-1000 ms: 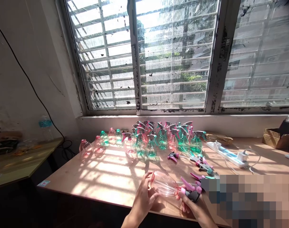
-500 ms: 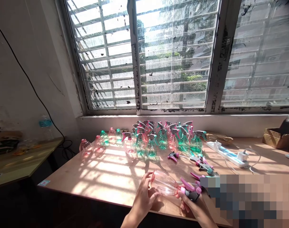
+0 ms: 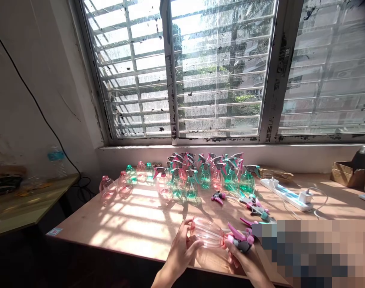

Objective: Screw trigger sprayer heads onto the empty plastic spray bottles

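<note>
A clear pink spray bottle (image 3: 207, 233) lies on its side between my hands, just above the front edge of the table. My left hand (image 3: 182, 244) is wrapped round the bottle's base end. At the neck, my right hand (image 3: 235, 252) grips the pink collar of a pink and grey spray head (image 3: 242, 240), which sits against the bottle's mouth. Whether the thread is fully engaged I cannot tell. Beyond the right hand, several loose spray heads (image 3: 256, 208) lie on the table, and one pink and grey spray head (image 3: 219, 197) lies a little apart.
Several pink and green bottles with spray heads (image 3: 205, 178) stand by the window wall. Left of them are open bottles, including a pink bottle (image 3: 107, 188). A white power strip (image 3: 286, 195) with cables lies at the right, near a cardboard box (image 3: 346, 174). A blurred patch covers the lower right.
My left thumb has shifted slightly up along the bottle. Both hands keep their hold, and the bottle and spray head stay nearly in place.
</note>
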Demonstrator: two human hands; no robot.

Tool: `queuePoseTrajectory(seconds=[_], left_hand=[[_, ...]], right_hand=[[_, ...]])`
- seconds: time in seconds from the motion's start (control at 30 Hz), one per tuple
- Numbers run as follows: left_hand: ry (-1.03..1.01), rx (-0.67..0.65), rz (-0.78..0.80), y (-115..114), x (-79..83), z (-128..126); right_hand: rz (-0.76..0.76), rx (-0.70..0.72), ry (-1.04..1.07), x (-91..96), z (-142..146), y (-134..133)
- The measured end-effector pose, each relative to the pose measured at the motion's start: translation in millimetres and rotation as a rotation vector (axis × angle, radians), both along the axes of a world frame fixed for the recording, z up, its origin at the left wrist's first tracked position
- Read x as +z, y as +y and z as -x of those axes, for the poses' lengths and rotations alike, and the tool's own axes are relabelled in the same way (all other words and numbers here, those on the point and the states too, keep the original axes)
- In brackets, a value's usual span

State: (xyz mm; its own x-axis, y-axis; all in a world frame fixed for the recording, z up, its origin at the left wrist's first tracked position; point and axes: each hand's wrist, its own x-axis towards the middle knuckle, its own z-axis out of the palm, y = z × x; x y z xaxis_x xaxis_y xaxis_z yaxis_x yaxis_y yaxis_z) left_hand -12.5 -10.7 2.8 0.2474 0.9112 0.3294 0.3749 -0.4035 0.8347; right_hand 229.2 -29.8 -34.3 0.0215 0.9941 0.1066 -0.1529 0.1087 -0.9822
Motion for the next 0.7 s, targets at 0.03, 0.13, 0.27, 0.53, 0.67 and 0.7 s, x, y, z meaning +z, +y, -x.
queuePoseTrajectory(seconds=[0.03,0.13,0.27,0.53,0.67,0.7], left_hand=[[0.0,-0.003,0.001,0,-0.2,0],[-0.004,-0.002,0.003,1,-0.7,-2],[-0.018,0.006,0.011,1,0.1,-3],[-0.068,-0.03,0.047,-4,5.8,-1],[-0.097,-0.061,0.076,-1,8.2,-2],[-0.104,-0.07,0.083,0,8.3,-2]], right_hand=[[0.007,-0.011,0.014,-0.3,1,1],[0.003,-0.028,0.044,1.4,3,1],[-0.011,-0.028,0.053,3.3,5,2],[-0.055,-0.014,-0.03,8.1,2,-1],[-0.016,0.019,0.009,19.0,6,-9],[-0.003,-0.009,0.01,20.6,7,-10]])
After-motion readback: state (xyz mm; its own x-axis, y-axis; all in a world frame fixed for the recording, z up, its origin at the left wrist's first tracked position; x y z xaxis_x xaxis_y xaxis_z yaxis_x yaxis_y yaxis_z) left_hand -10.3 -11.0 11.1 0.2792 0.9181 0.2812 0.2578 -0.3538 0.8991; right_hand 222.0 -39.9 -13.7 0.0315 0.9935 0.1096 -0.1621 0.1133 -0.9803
